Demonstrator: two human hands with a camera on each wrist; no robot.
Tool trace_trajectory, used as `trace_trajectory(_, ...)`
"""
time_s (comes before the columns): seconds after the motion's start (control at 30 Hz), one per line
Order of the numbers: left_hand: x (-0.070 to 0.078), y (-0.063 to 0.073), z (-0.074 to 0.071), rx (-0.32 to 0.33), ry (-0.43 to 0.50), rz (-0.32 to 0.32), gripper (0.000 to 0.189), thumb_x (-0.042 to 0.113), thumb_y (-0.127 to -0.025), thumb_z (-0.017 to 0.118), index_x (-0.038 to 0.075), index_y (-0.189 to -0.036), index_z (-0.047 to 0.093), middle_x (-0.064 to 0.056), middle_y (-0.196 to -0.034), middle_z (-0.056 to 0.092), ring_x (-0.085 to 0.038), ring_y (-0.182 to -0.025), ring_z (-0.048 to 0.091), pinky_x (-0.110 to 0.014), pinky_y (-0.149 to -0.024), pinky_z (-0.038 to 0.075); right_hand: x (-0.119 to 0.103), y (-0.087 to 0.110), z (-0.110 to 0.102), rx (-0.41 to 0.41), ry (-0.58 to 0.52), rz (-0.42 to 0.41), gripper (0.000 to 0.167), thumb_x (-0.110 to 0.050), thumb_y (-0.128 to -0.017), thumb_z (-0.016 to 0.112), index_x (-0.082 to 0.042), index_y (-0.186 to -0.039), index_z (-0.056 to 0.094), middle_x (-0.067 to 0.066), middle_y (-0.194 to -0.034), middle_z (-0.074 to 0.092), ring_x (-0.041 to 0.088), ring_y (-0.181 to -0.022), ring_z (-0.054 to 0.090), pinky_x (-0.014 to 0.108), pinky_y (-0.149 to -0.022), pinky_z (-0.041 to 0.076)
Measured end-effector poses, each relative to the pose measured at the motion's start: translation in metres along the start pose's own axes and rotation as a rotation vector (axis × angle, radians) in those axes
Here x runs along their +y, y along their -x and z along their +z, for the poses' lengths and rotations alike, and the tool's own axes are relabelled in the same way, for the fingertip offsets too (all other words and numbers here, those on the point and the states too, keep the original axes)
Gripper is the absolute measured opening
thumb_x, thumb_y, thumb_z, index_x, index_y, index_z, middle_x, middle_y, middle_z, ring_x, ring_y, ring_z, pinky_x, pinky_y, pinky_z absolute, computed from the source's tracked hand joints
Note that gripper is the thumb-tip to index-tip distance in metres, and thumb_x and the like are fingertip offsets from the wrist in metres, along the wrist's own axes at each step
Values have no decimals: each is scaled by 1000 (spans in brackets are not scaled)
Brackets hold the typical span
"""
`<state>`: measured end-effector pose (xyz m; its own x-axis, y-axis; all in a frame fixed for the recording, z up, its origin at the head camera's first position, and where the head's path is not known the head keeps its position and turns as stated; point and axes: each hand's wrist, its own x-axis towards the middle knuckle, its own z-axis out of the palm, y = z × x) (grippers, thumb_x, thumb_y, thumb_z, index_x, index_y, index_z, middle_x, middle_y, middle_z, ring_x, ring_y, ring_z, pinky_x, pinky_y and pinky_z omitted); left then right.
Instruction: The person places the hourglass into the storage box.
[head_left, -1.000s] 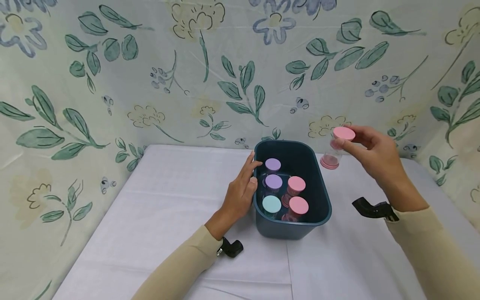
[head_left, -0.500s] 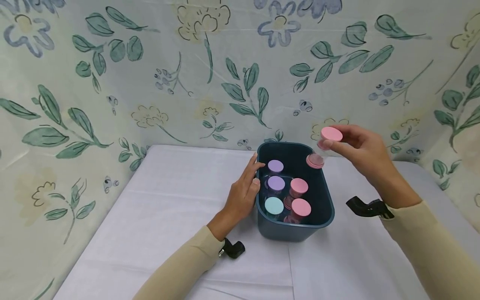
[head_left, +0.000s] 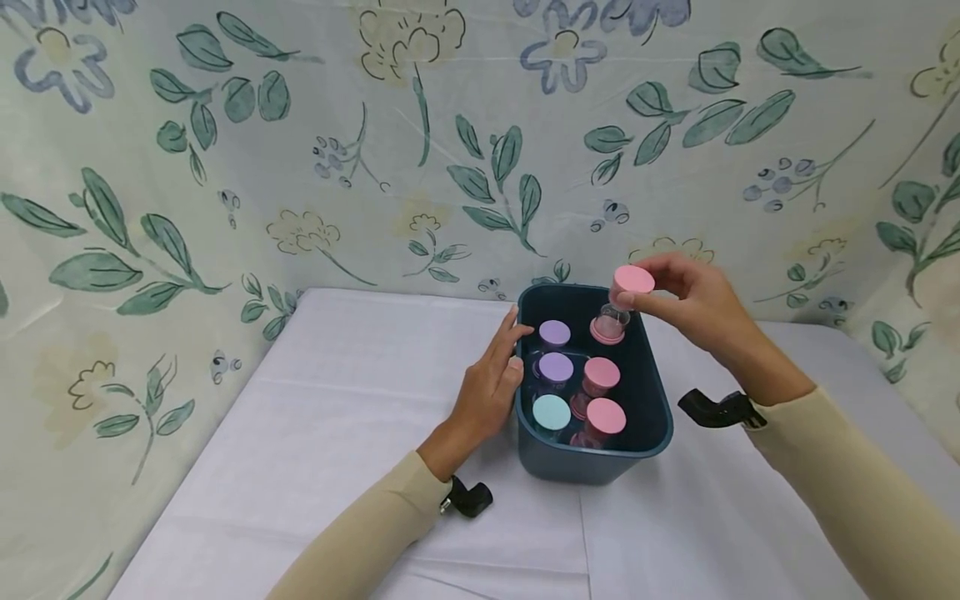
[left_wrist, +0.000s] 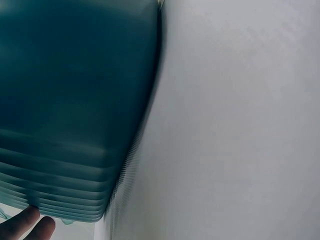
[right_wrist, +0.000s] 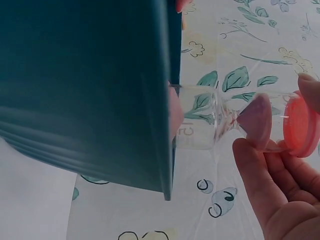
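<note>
My right hand pinches a sand timer by its pink upper cap, thumb in front. Tilted, its lower pink end hangs inside the far right part of the dark blue bin. The right wrist view shows its clear glass bulbs and pink sand, the lower end hidden behind the bin wall. My left hand rests against the bin's left side, extended fingers at the rim. In the left wrist view, two fingertips touch the ribbed outer wall.
Inside the bin stand two purple-capped timers, a teal-capped one and two pink-capped ones. A white cloth covers the table. Floral fabric hangs behind it.
My right hand has carried the pink sand timer leftward, from beyond the bin's right side to over its far right part, and lowered it. The left hand stays at the rim.
</note>
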<state>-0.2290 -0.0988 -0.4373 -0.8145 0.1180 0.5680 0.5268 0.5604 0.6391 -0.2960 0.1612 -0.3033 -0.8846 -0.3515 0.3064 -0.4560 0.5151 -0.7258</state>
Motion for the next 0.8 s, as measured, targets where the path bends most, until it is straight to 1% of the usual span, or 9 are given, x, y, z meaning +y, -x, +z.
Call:
trace_trajectory(0.1, 0, 0, 0, -2, -2, 0, 48, 33, -100, 24, 19, -144, 38, 3, -161, 17, -13, -140, 32, -41, -103, 40, 4, -2, 4, -23, 2, 11, 49, -34, -82, 76, -11, -122, 60, 4, -118, 63, 18, -112, 54, 55, -96, 44)
trace_trajectory(0.23, 0, 0, 0, -3, -4, 0, 48, 32, -100, 24, 20, -144, 37, 3, -161, 17, -12, -140, 31, -41, -104, 39, 8, -4, 9, -55, 11, 11, 51, -33, -82, 76, -9, -123, 59, 7, -120, 61, 23, -115, 54, 58, -96, 44)
trace_trajectory(0.37, 0, 1, 0, -5, -3, -3, 49, 35, -100, 22, 19, -144, 38, 4, -161, 17, -12, -140, 32, -41, -104, 40, 9, -6, 12, -82, 23, 18, 50, -32, -82, 76, -9, -124, 59, 7, -121, 59, 24, -113, 54, 53, -92, 47)
trace_trajectory(0.5, 1, 1, -1, -7, -7, -7, 50, 36, -100, 21, 18, -144, 38, 5, -161, 16, -13, -140, 33, -40, -103, 41, 11, -8, 15, -103, 41, -1, 48, -30, -82, 77, -8, -122, 60, 7, -119, 60, 22, -110, 56, 44, -93, 50)
trace_trajectory(0.53, 1, 1, -1, -5, -7, -6, 49, 35, -100, 22, 18, -144, 38, 5, -161, 16, -13, -140, 33, -40, -103, 41, 12, -9, 15, -109, 45, -8, 47, -30, -82, 77, -8, -121, 61, 7, -118, 60, 22, -109, 56, 44, -94, 50)
trace_trajectory(0.63, 2, 1, -1, -6, -7, -5, 49, 34, -100, 22, 18, -144, 38, 4, -161, 16, -13, -140, 33, -40, -103, 41, 16, -11, 18, -120, 63, -28, 47, -29, -81, 78, -7, -119, 62, 8, -116, 60, 25, -111, 55, 46, -97, 47)
trace_trajectory(0.73, 2, 1, -1, -4, -5, -1, 48, 32, -100, 24, 17, -144, 38, 3, -161, 17, -13, -140, 33, -40, -103, 41, 21, -12, 21, -128, 81, -50, 47, -29, -80, 78, -6, -117, 62, 10, -116, 60, 29, -113, 53, 54, -100, 42)
trace_trajectory(0.8, 2, 1, -1, -4, -5, 1, 48, 31, -100, 25, 17, -144, 38, 3, -161, 17, -14, -140, 33, -40, -103, 41, 24, -13, 23, -130, 90, -73, 45, -27, -80, 78, -5, -117, 62, 11, -116, 60, 29, -113, 52, 56, -102, 39)
